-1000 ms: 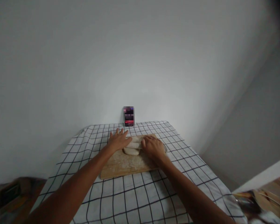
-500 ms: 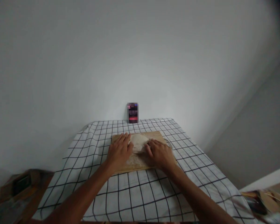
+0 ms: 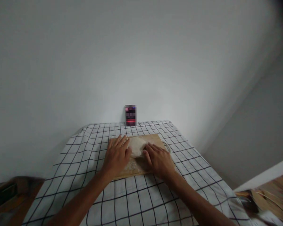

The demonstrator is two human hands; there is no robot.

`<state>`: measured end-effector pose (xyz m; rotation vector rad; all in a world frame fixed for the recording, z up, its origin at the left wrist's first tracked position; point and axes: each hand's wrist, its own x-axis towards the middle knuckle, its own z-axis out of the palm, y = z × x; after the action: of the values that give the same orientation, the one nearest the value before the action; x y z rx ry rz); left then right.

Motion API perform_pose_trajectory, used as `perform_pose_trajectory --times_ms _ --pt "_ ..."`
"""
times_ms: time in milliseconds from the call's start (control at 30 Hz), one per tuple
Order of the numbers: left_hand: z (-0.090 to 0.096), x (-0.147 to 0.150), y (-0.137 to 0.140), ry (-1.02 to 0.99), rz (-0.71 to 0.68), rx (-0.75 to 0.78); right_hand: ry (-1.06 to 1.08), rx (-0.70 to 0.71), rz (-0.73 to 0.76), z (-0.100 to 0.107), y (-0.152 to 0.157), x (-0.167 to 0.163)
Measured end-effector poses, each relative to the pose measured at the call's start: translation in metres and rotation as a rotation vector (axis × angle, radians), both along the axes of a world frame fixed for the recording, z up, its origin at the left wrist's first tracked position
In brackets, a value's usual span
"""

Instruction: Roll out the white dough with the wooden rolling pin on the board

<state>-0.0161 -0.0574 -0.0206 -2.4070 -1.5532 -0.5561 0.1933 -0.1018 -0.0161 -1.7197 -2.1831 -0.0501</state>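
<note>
A pale, flattened piece of dough [image 3: 136, 147] lies on a light wooden board [image 3: 133, 171], which is dusted with flour at its near side. My left hand [image 3: 116, 157] rests at the dough's left end, its fingers stretched out and spread and the thumb by the dough's edge. At the opposite end, my right hand [image 3: 158, 159] lies palm down, fingers extended onto the dough's right edge and thumb apart. Both hands cover parts of the board, and the dough's ends are partly hidden beneath them.
A white tablecloth with dark grid lines [image 3: 136, 201] covers the table. Against the wall stands a small pixelated dark item [image 3: 130, 115]. A thin cord loop [image 3: 166, 146] shows at the board's right side. Boxlike clutter [image 3: 11, 191] sits low at left, more items [image 3: 257, 201] at lower right.
The whole view has shifted slightly, so the board and hands appear a little lower and further left. My left fingers look more spread; both hands stay at the dough.
</note>
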Motion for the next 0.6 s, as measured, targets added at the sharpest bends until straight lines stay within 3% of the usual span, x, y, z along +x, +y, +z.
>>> perform_pose_trajectory --times_ms 100,367,600 --pt "0.002 -0.003 -0.002 -0.002 -0.023 -0.032 -0.001 0.015 0.002 -0.002 -0.002 0.001" --pt "0.010 0.016 0.033 0.004 0.098 -0.059 0.002 -0.035 -0.050 0.007 0.052 0.007" --pt "0.001 0.003 0.002 0.013 0.021 -0.030 0.008 0.007 0.055 -0.008 0.022 0.010"
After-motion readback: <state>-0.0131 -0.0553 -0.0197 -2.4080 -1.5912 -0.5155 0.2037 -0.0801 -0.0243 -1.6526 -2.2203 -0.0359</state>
